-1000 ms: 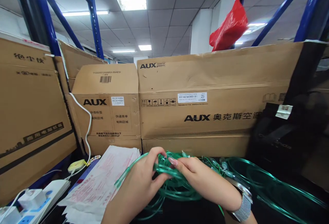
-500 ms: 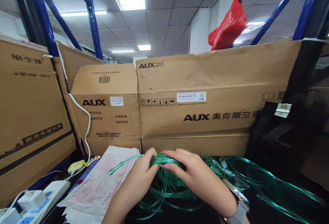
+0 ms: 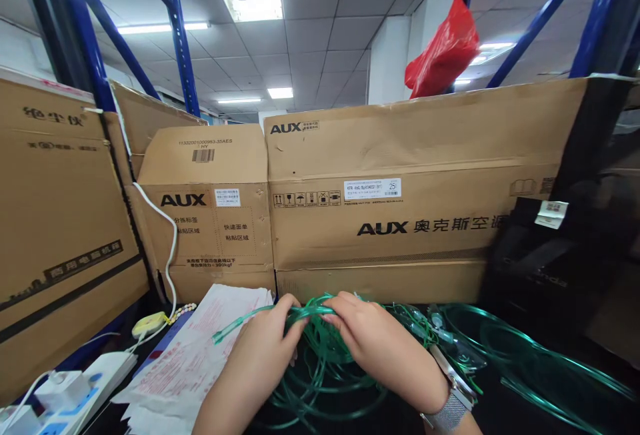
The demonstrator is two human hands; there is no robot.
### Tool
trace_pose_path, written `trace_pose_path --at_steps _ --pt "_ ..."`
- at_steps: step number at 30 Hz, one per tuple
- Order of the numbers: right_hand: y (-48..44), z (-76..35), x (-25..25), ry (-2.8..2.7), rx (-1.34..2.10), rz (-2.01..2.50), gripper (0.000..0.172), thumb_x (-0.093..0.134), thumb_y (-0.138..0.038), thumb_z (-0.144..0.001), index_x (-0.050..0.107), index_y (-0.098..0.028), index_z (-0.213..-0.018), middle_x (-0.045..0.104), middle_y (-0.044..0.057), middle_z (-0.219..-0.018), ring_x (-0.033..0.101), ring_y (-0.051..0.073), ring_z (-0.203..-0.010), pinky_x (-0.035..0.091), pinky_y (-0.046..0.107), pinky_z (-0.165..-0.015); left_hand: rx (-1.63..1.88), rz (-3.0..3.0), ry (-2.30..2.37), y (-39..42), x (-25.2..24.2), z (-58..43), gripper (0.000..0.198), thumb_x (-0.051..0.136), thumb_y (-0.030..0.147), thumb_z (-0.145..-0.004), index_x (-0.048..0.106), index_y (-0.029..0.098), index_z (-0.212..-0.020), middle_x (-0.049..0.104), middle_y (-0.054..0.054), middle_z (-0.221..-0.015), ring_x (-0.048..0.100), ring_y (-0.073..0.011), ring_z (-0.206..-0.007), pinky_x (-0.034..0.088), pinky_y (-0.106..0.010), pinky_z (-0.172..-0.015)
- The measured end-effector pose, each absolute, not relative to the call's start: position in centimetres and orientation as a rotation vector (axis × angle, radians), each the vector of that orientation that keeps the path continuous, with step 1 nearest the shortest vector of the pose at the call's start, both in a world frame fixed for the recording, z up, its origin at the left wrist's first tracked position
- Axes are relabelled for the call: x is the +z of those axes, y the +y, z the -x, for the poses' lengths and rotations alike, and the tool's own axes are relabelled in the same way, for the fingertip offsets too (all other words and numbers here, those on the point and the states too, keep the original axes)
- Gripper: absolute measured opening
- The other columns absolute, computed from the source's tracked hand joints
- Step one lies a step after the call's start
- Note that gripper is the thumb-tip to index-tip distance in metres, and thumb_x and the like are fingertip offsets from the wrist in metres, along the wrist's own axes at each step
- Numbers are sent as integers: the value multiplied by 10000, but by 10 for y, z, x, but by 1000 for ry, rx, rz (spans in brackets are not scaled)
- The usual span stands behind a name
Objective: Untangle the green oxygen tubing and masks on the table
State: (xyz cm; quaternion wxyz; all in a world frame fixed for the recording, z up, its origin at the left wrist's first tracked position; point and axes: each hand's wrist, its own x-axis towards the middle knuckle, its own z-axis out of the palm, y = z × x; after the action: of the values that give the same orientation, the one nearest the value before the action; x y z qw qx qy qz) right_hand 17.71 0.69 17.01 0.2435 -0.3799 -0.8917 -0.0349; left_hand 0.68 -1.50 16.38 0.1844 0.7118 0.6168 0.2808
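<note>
Green translucent tubing (image 3: 327, 348) lies in loose coils at the front centre, its upper strands bunched between my hands. My left hand (image 3: 270, 332) is closed round the bunch on its left side. A loose tube end (image 3: 227, 332) sticks out leftward past this hand, over the white printed papers. On the other side, my right hand (image 3: 357, 322) grips the same strands between thumb and fingers, with a wristwatch (image 3: 453, 395) on that wrist. The lower loops hang or rest on the dark surface below; I cannot tell which.
More green tubing (image 3: 550, 362) and clear plastic parts (image 3: 450, 338) lie at the right. White printed papers (image 3: 190, 355) and a power strip (image 3: 80, 392) are at the left. Cardboard boxes (image 3: 320, 235) stand along the back, and a black bag (image 3: 535, 268) at the right.
Both hands have shifted slightly on the tubing. My right hand's fingers have drawn closer together round the strands, and the bunch looks looser. The lower loops have moved a little.
</note>
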Motion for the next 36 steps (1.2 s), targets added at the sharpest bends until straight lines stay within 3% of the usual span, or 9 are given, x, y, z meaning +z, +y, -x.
trace_pose_path --at_steps 6,10,14,19,22,26,29,31,36 --pt "12 -174 166 -2432 -245 1201 205 344 -221 -919 502 -175 -796 637 37 -679 618 192 -582 328 264 -479 435 -2078 2255 -20 170 -14 349 331 396 -860 586 193 -984 709 -147 -764 659 -332 -724 407 -352 -570" --pt "12 -171 163 -2475 -240 1136 174 371 -226 -911 486 -186 -788 639 25 -642 615 188 -554 306 260 -461 341 -2113 2241 -19 163 -8 406 350 453 -839 650 184 -789 711 -169 -762 658 -357 -721 417 -381 -569" --pt "10 -168 161 -2491 -235 1124 173 371 -229 -909 498 -184 -801 646 32 -667 628 197 -586 326 260 -477 365 -2146 2149 -15 156 -4 470 316 470 -844 664 158 -793 698 -178 -756 652 -348 -730 421 -395 -598" --pt "10 -168 161 -2491 -186 1127 161 369 -213 -905 511 -180 -837 647 36 -701 631 202 -616 347 264 -488 638 -2239 2227 -9 155 -6 312 440 343 -802 677 144 -767 599 -168 -899 572 -323 -879 404 -408 -725" --pt "11 -171 165 -2436 -93 1083 181 344 -222 -912 510 -182 -853 640 36 -727 622 191 -627 377 262 -512 989 -2223 1926 -4 157 -6 206 434 220 -795 630 157 -784 568 -113 -919 532 -258 -910 390 -361 -779" --pt "11 -177 170 -2283 117 996 143 346 -250 -914 453 -196 -991 638 30 -835 620 174 -702 426 259 -574 1130 -1913 1385 -2 160 -1 210 416 302 -837 544 178 -724 536 5 -625 536 -161 -613 413 -268 -593" --pt "12 -180 172 -2170 141 923 112 366 -241 -904 454 -199 -959 607 31 -849 592 171 -750 441 276 -635 1063 -1633 1157 -4 164 4 282 454 424 -817 484 186 -669 344 93 -434 324 -78 -356 264 -197 -373" --pt "13 -180 172 -2128 102 823 108 373 -210 -897 477 -192 -924 574 43 -861 560 172 -799 438 293 -697 1081 -1553 1085 -7 166 6 319 484 449 -802 462 178 -635 290 104 -435 220 -52 -359 157 -186 -353" --pt "12 -179 172 -2105 86 726 156 362 -157 -890 507 -182 -941 556 42 -822 532 161 -757 440 298 -688 1184 -1460 929 -12 170 8 326 553 420 -781 458 158 -612 281 92 -492 179 -47 -429 120 -190 -389"
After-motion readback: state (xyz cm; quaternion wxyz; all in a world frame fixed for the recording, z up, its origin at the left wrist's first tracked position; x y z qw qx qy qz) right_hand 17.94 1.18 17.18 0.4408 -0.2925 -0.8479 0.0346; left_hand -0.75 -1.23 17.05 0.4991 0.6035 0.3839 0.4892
